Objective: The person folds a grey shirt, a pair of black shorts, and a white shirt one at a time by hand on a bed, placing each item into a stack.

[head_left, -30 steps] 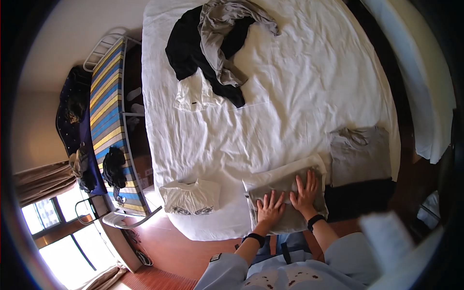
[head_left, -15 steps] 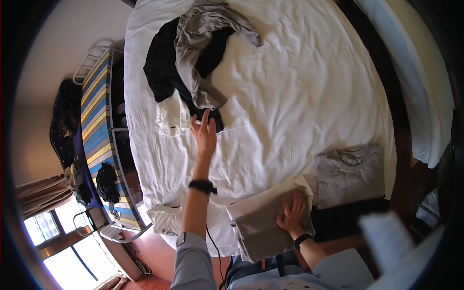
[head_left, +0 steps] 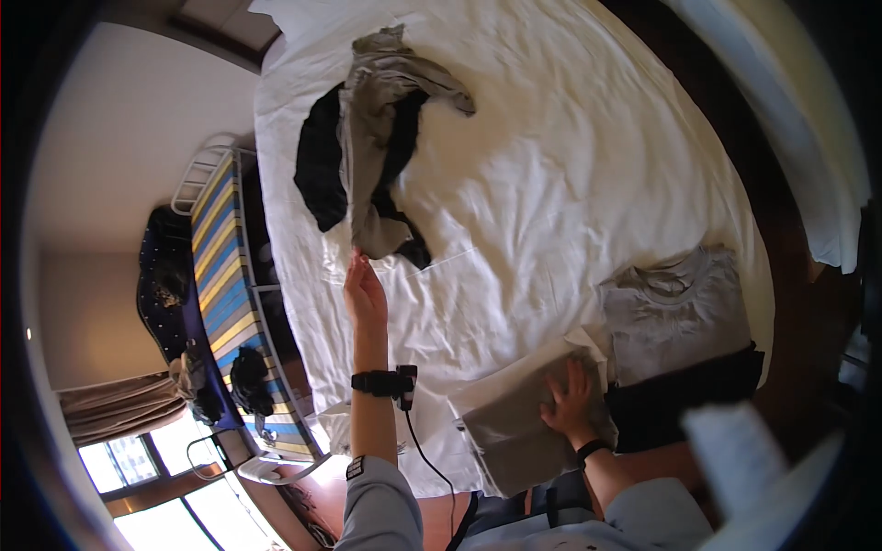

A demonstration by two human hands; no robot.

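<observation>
My left hand [head_left: 366, 296] reaches out over the bed, fingers pinched on the lower end of a crumpled grey garment [head_left: 369, 170]. That garment lies partly over a black garment [head_left: 317, 161], whose dark cloth shows on both sides of it. Flat on a folded grey-brown garment [head_left: 507, 430] at the bed's near edge rests my right hand [head_left: 570, 404], fingers spread. Pale cloth shows along that folded piece's upper edge. To its right is a folded grey T-shirt [head_left: 680, 321], with a black folded garment [head_left: 684, 399] below it.
A white sheet [head_left: 542, 202] covers the bed. On the left stands a metal-framed bed with a striped mattress [head_left: 220, 262], a black item [head_left: 251, 378] on it. A cable [head_left: 430, 464] hangs from my left wristband. White bedding [head_left: 781, 119] lies at the right.
My left hand, open half a second ago, has closed on the grey garment's end and drawn it straighter, toward the left. My right hand stays on the folded garment. The view has shifted.
</observation>
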